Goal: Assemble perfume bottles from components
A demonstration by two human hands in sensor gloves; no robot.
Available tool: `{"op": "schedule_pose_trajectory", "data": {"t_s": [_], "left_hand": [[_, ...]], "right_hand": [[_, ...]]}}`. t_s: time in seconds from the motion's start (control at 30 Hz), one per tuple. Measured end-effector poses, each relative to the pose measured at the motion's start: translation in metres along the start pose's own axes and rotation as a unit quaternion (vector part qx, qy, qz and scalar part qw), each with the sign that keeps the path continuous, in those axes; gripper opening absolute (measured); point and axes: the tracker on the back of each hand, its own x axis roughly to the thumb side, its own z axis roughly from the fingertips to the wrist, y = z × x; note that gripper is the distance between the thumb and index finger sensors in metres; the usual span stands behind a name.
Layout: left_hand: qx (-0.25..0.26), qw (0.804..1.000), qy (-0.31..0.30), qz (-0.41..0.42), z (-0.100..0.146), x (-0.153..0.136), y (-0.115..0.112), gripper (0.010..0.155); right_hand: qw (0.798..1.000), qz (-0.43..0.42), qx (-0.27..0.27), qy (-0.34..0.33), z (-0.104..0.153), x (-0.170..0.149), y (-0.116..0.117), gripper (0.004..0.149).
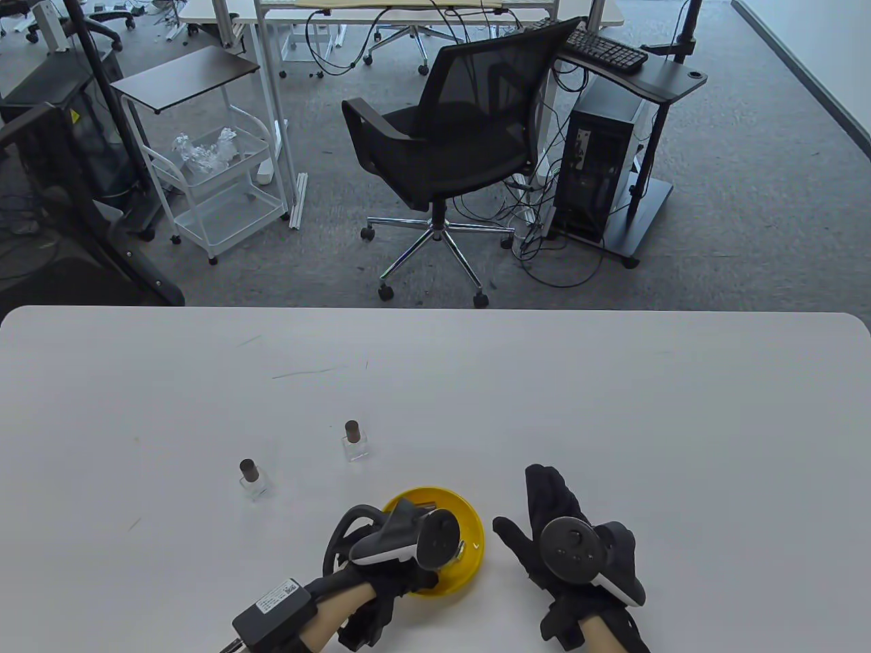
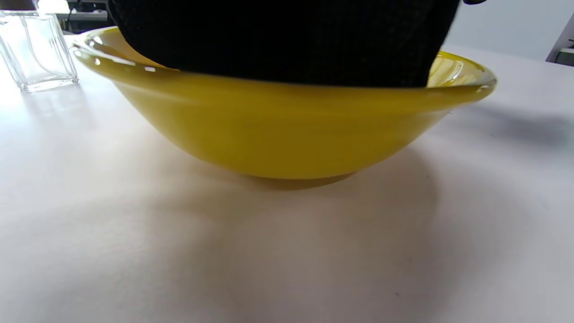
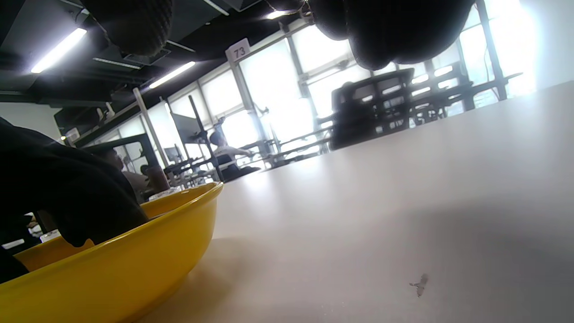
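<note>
Table view looks down from above. Both wrist views sit low, close; all share the yellow bowl.

Both hands wear black knitted sensor gloves: left hand, right hand. Each back carries a dark grey-and-white tracker; a black labelled box is strapped to the left forearm.

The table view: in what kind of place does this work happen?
Probably an office or a lab. Behind the white table stand a black mesh office chair, a computer tower under a keyboard, and desks with loose cables.
</note>
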Motion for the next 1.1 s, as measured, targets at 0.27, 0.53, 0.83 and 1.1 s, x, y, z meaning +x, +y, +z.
{"op": "schedule_pose_trajectory", "data": {"t_s": [0.27,0.53,0.83,1.1], "left_hand": [[-0.026,0.999,0.002,-0.028,-0.001,0.006,0.001,0.064],[-0.044,0.997,-0.001,-0.062,-0.002,0.012,0.000,0.061],[-0.075,0.997,-0.008,-0.028,-0.007,0.004,-0.002,0.062],[-0.041,0.999,-0.028,0.000,0.003,-0.005,-0.005,0.067]], "right_hand": [[1.000,0.003,0.005,0.000,0.000,0.000,0.000,0.083],[1.000,0.000,0.011,-0.002,-0.001,0.001,0.001,0.083],[1.000,-0.013,0.015,-0.004,-0.002,0.001,0.002,0.082],[1.000,-0.021,0.016,-0.010,-0.003,0.003,0.004,0.084]]}}
